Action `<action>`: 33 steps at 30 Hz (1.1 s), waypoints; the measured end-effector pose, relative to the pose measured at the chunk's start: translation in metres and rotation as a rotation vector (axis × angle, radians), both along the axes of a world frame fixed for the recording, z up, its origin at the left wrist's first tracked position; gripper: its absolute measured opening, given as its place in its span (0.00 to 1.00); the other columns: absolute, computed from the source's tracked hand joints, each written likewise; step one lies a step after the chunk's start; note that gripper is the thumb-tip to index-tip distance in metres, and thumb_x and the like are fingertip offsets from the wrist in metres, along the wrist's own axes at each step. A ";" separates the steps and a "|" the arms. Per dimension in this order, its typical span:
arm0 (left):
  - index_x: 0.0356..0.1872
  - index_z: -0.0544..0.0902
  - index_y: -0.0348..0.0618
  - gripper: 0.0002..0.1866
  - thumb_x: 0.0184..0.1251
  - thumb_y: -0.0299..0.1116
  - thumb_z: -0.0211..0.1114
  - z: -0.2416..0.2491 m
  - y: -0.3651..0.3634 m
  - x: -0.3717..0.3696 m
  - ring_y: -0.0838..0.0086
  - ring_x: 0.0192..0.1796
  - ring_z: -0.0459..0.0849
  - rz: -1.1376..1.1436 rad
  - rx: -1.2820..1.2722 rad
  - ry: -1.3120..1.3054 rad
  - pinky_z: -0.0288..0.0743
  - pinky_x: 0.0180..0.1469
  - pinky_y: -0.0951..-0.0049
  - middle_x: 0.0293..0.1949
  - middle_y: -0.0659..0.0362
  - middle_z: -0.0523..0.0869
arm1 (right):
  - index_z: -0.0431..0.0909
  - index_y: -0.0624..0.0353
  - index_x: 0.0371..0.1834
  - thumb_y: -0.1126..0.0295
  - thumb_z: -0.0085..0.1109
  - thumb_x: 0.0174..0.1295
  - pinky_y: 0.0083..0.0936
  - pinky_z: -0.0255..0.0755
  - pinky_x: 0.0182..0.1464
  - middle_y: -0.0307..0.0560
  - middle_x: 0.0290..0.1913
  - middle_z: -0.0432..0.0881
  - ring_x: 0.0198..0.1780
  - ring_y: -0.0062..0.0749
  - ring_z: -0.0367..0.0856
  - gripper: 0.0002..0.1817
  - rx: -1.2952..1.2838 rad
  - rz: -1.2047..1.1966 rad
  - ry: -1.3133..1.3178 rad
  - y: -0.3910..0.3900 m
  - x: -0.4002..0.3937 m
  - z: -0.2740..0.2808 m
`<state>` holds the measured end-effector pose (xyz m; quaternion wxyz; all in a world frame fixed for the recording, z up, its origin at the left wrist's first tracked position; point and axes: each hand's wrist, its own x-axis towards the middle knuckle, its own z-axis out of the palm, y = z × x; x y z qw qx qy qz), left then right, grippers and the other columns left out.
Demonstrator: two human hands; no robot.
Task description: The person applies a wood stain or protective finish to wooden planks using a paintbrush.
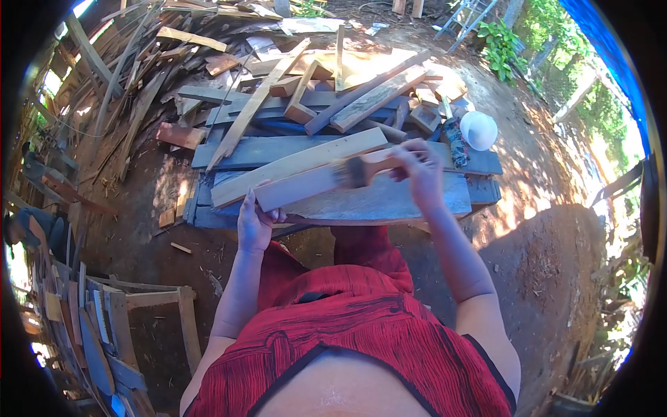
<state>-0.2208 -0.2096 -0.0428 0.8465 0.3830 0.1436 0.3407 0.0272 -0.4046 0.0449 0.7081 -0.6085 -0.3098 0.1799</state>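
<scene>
My left hand (258,221) grips the near-left end of a pale wooden board (299,186), which slants up to the right above the workbench (375,198). In my right hand (415,167) is a wide paintbrush (358,172), held by its wooden handle. Its dark bristles lie against the board's face, toward the right end. Just behind the held piece, a second light board (306,165) rests at nearly the same slant. To the right of my right hand stand a white container (479,131) and a dark, paint-stained object (456,142) whose kind I cannot make out.
Cut wood pieces (375,97) are heaped on the bench's far side. A large scrap-wood pile (146,76) covers the ground at back left. At lower left is a wooden frame (184,320) beside leaning planks (97,333). A ladder (469,21) stands at the far right.
</scene>
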 end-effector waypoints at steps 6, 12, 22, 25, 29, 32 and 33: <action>0.50 0.74 0.38 0.20 0.71 0.46 0.50 0.010 -0.001 0.003 0.75 0.25 0.75 0.075 0.052 0.141 0.72 0.27 0.72 0.23 0.60 0.76 | 0.78 0.59 0.32 0.69 0.57 0.62 0.12 0.68 0.21 0.38 0.24 0.80 0.20 0.16 0.77 0.06 -0.084 -0.398 -0.108 -0.064 0.088 -0.007; 0.39 0.76 0.44 0.14 0.65 0.45 0.59 0.014 0.012 -0.003 0.75 0.25 0.76 0.062 -0.056 0.351 0.68 0.22 0.75 0.22 0.62 0.76 | 0.77 0.61 0.30 0.70 0.59 0.61 0.14 0.66 0.25 0.35 0.22 0.77 0.22 0.13 0.74 0.06 -0.130 -0.531 -0.263 -0.071 0.085 -0.015; 0.36 0.75 0.50 0.17 0.59 0.51 0.64 0.036 0.013 -0.001 0.76 0.20 0.71 -0.041 -0.419 0.421 0.60 0.19 0.80 0.17 0.67 0.69 | 0.76 0.61 0.31 0.77 0.59 0.59 0.18 0.70 0.33 0.41 0.30 0.79 0.30 0.21 0.76 0.02 -0.042 -0.293 -0.713 -0.015 -0.015 -0.010; 0.36 0.75 0.49 0.18 0.60 0.53 0.63 0.034 0.013 -0.001 0.76 0.21 0.72 -0.069 -0.396 0.409 0.60 0.19 0.79 0.18 0.66 0.69 | 0.75 0.59 0.31 0.76 0.61 0.55 0.30 0.70 0.25 0.46 0.26 0.77 0.23 0.36 0.77 0.04 0.157 -0.122 -0.833 0.013 -0.060 0.008; 0.34 0.74 0.49 0.19 0.61 0.54 0.62 0.016 0.021 -0.006 0.73 0.22 0.72 -0.122 -0.388 0.391 0.62 0.19 0.78 0.18 0.64 0.70 | 0.75 0.59 0.32 0.76 0.60 0.55 0.31 0.72 0.27 0.48 0.28 0.77 0.27 0.39 0.79 0.04 0.255 0.069 -0.784 0.040 -0.117 0.025; 0.35 0.74 0.49 0.19 0.62 0.55 0.59 -0.003 0.025 -0.005 0.74 0.20 0.72 -0.089 -0.324 0.305 0.61 0.18 0.78 0.17 0.65 0.69 | 0.76 0.63 0.35 0.76 0.61 0.56 0.22 0.73 0.33 0.49 0.32 0.80 0.31 0.34 0.81 0.05 0.251 0.293 -0.629 0.046 -0.128 0.028; 0.35 0.74 0.49 0.20 0.63 0.56 0.58 0.012 0.017 -0.005 0.74 0.19 0.71 -0.105 -0.334 0.330 0.60 0.17 0.78 0.17 0.65 0.69 | 0.77 0.63 0.35 0.76 0.61 0.57 0.21 0.74 0.33 0.48 0.33 0.80 0.31 0.32 0.81 0.05 0.276 0.297 -0.611 0.047 -0.127 0.027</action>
